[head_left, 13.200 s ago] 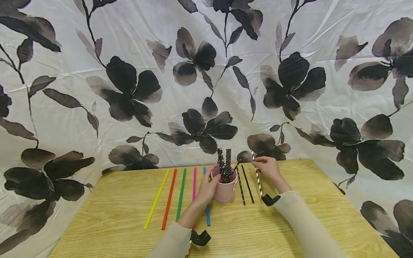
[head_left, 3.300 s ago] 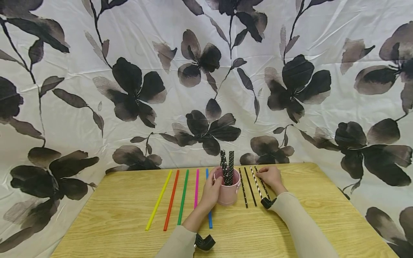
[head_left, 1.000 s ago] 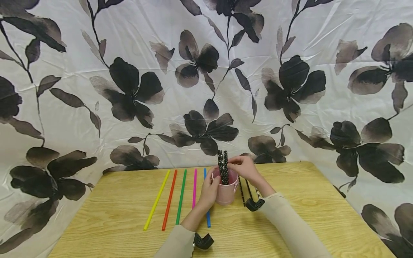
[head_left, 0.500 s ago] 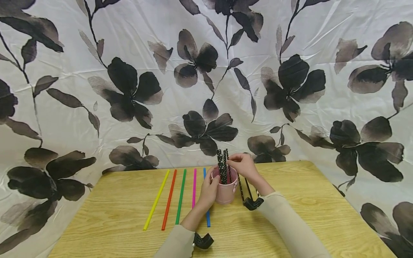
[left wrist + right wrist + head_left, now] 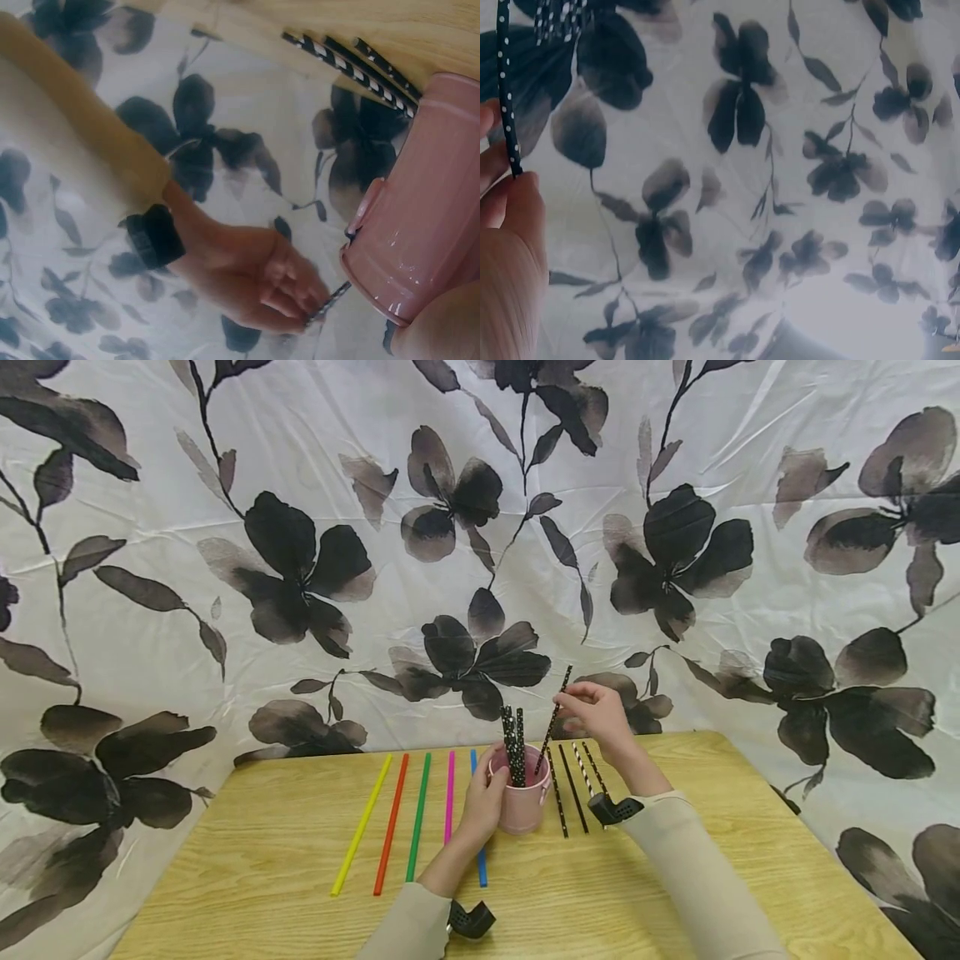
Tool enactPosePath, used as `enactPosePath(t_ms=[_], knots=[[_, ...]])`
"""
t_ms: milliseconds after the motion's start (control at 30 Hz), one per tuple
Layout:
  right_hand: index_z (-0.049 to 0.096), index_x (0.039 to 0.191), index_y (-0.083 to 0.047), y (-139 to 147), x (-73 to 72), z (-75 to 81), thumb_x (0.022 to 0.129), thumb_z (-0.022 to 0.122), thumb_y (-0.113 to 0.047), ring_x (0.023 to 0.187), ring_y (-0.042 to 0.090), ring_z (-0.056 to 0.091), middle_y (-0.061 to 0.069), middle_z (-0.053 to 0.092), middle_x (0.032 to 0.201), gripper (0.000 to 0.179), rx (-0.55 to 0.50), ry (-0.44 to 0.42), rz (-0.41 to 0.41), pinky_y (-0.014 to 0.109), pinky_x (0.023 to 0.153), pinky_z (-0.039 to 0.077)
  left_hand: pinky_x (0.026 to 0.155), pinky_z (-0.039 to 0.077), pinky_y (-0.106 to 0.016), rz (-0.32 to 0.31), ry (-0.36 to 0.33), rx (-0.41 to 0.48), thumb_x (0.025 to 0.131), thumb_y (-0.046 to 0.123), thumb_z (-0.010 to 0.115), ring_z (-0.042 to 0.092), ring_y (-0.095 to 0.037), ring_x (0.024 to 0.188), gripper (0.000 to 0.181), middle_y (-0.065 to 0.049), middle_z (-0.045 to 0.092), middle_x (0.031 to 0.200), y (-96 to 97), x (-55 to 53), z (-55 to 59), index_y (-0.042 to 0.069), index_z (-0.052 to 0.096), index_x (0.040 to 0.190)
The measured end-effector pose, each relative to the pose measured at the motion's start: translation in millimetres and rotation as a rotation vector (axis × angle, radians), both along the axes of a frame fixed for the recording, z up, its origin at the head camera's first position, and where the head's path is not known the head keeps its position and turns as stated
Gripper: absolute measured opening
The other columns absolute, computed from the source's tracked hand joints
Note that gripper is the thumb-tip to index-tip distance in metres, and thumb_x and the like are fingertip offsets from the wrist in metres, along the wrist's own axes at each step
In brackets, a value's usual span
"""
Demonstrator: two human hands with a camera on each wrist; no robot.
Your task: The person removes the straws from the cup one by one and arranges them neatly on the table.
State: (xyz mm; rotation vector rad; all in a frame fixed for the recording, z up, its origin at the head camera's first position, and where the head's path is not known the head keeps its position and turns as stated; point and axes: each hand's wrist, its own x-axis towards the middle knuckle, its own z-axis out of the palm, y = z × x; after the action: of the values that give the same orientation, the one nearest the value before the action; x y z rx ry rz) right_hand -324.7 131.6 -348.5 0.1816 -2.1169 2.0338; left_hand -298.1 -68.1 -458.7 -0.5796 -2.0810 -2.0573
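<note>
My left hand [image 5: 483, 797] grips the side of a pink pail [image 5: 522, 812] standing on the table. Several black straws with white dots [image 5: 514, 747] lean together inside it. Above and right of the pail, my right hand [image 5: 603, 720] pinches one thin dotted black straw [image 5: 557, 714] near its upper part; the straw tilts right and its lower end is inside the rim. The right wrist view shows this dotted straw [image 5: 507, 82] between thumb and fingers. In the left wrist view the pail [image 5: 420, 217] hides most of the left hand.
Right of the pail lie a dotted black straw [image 5: 558, 797], a plain black straw [image 5: 573, 789], a black-and-white striped straw [image 5: 582, 768] and another dotted straw [image 5: 594, 767]. Yellow [image 5: 362, 822], red [image 5: 392, 822], green [image 5: 418, 818], pink [image 5: 449, 797] and blue straws [image 5: 482, 868] lie left. Floral cloth [image 5: 480, 568] hangs behind.
Over the last second my right hand has drawn the dotted straw up and rightward from the bunch. Since the oldest frame, the striped straw and another dotted one were laid on the table.
</note>
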Motion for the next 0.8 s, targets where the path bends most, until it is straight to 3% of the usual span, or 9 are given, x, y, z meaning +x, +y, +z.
enactPosePath(t_ms=[100,233,500,800], knots=[[0.057,0.097,0.002,11,2.1,7.6,0.079,0.066,-0.017,0.069,0.019,0.062,0.011,0.064,0.087,0.028,-0.094,0.039,-0.009,0.033,0.058,0.051,0.092,0.034,-0.042,-0.004,0.009,-0.003,0.092,0.007,0.041,0.043,-0.028,0.114,0.040,-0.016,0.042,0.128,0.1,5.9,7.4,0.007,0.036,0.132],[0.057,0.101,0.005,26,3.8,13.1,0.078,0.067,-0.019,0.064,0.015,0.060,0.008,0.064,0.084,0.034,-0.128,0.079,-0.050,0.031,0.057,0.051,0.092,0.034,-0.041,0.008,0.003,-0.007,0.092,0.007,0.040,0.043,-0.027,0.113,0.040,-0.016,0.041,0.129,0.8,8.6,9.8,0.006,0.036,0.132],[0.061,0.103,-0.001,50,3.5,10.8,0.076,0.069,-0.020,0.060,0.013,0.057,0.003,0.062,0.081,0.034,-0.103,0.054,-0.133,0.028,0.054,0.050,0.093,0.033,-0.043,0.023,-0.013,-0.016,0.092,0.008,0.040,0.041,-0.026,0.115,0.040,-0.014,0.040,0.131,0.4,10.7,10.1,0.007,0.036,0.132],[0.056,0.110,0.004,68,-3.8,-8.4,0.077,0.068,-0.023,0.062,0.013,0.057,-0.001,0.061,0.079,0.045,0.045,-0.015,-0.166,0.026,0.056,0.050,0.093,0.034,-0.043,0.017,-0.006,-0.010,0.092,0.008,0.040,0.042,-0.027,0.114,0.041,-0.014,0.039,0.131,0.7,10.0,9.7,0.008,0.036,0.133]])
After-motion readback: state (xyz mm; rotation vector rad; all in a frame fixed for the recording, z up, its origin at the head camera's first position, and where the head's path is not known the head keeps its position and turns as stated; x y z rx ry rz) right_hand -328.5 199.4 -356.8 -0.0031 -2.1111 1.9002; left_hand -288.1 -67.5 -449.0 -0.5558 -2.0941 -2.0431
